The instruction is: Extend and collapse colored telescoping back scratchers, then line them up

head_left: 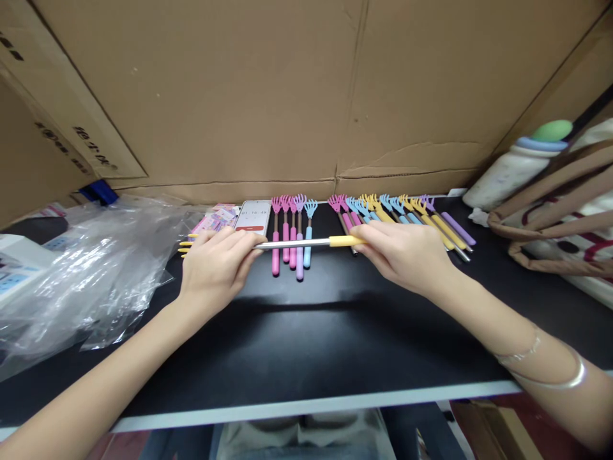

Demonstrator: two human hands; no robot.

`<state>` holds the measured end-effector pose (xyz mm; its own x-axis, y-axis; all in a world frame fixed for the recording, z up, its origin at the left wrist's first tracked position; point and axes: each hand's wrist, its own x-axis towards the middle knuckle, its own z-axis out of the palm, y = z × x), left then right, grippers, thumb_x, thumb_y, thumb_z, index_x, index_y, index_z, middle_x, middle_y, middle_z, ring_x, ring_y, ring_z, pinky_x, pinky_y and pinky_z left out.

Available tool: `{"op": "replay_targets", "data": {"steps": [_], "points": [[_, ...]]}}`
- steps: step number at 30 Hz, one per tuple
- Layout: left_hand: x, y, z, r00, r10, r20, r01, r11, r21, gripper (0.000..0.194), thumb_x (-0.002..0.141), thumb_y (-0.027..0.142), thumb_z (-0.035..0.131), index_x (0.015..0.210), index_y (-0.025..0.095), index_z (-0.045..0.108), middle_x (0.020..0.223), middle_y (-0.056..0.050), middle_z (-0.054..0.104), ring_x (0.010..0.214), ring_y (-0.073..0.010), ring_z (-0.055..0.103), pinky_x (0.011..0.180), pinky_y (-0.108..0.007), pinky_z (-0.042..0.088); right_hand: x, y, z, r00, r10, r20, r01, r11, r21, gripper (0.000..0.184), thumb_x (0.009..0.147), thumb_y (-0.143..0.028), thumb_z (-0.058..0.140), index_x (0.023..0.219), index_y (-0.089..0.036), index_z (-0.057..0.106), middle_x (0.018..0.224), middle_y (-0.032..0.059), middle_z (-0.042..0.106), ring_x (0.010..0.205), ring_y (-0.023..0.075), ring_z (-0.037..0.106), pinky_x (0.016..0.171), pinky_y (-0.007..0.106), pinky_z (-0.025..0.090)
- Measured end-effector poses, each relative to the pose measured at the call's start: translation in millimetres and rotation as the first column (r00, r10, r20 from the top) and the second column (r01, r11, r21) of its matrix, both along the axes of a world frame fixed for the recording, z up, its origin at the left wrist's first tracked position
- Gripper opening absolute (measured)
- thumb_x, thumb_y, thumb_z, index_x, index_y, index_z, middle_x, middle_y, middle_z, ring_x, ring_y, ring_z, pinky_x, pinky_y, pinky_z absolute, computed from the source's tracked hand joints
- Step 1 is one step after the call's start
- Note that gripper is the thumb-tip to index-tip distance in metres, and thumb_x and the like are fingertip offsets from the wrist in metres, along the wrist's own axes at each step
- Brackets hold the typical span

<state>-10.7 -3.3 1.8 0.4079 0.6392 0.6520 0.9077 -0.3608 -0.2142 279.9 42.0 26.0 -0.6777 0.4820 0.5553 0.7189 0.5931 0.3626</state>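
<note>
A yellow back scratcher [306, 243] with a bare metal rod is held level above the black tabletop. My left hand [218, 259] is closed round its claw end, and the yellow claw tips stick out to the left of the fingers. My right hand [400, 252] grips the yellow handle, most of which it hides. Beyond the rod lies a row of back scratchers [293, 236] in pink, purple and light blue. Behind my right hand another group of back scratchers [390, 207] in pink, blue, yellow and purple is partly covered.
Clear plastic bags [105, 268] are heaped at the left, beside a white box [22, 265]. A phone [253, 216] showing a timer and some printed packaging [215, 218] lie at the back. On the right stand a white bottle [514, 166] and a brown-handled bag [565, 223]. Cardboard [239, 96] walls the back.
</note>
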Motion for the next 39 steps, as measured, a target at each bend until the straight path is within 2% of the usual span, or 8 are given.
{"op": "replay_targets", "data": {"steps": [7,11,18,26,39], "points": [[2,0,0.0,1.0,-0.014,-0.025,0.013,1.0,-0.018,0.02,0.093,0.027,0.037,0.092,0.022,0.056,0.084,-0.001,0.067,0.074,-0.0176,0.057,0.063,-0.031,0.033,5,1,6.0,0.999,0.028,0.046,-0.024,0.994,-0.103,0.036,0.095,-0.04,0.029,0.092,-0.021,0.06,0.076,0.0,0.067,0.059,0.0107,0.055,0.047,0.026,0.019],[2,0,0.0,0.998,-0.009,-0.058,0.01,1.0,0.017,0.018,0.092,0.027,0.039,0.093,0.021,0.056,0.082,-0.001,0.067,0.074,-0.0183,0.057,0.062,-0.032,0.033,3,6,1.1,0.999,0.035,0.001,-0.034,0.984,-0.177,0.036,0.095,-0.041,0.029,0.088,-0.021,0.059,0.07,-0.0008,0.066,0.057,0.011,0.054,0.048,0.025,0.021],[1,1,-2.1,0.994,0.002,-0.111,0.001,1.0,0.029,0.019,0.092,0.027,0.039,0.092,0.022,0.057,0.081,-0.001,0.068,0.074,-0.0192,0.056,0.062,-0.033,0.032,0,14,-10.7,1.0,0.014,-0.014,-0.018,0.917,-0.398,0.036,0.094,-0.043,0.027,0.092,-0.022,0.056,0.067,-0.0001,0.063,0.057,0.0129,0.053,0.05,0.024,0.023],[1,1,-1.9,0.993,-0.011,-0.119,0.019,0.998,0.062,0.015,0.091,0.026,0.043,0.092,0.021,0.056,0.08,0.0,0.068,0.072,-0.0185,0.056,0.062,-0.033,0.032,1,15,-13.7,0.999,0.04,-0.029,-0.048,0.903,-0.427,0.035,0.095,-0.042,0.027,0.09,-0.021,0.054,0.071,0.0011,0.064,0.061,0.014,0.055,0.052,0.025,0.025],[1,2,-3.9,0.993,-0.034,-0.111,0.032,0.999,-0.022,0.016,0.092,0.027,0.041,0.094,0.021,0.056,0.086,0.0,0.068,0.077,-0.0184,0.058,0.065,-0.033,0.034,1,20,-20.6,0.999,0.046,0.0,-0.041,0.884,-0.466,0.035,0.095,-0.043,0.026,0.092,-0.021,0.053,0.072,0.002,0.063,0.06,0.0142,0.055,0.052,0.024,0.025]]}}
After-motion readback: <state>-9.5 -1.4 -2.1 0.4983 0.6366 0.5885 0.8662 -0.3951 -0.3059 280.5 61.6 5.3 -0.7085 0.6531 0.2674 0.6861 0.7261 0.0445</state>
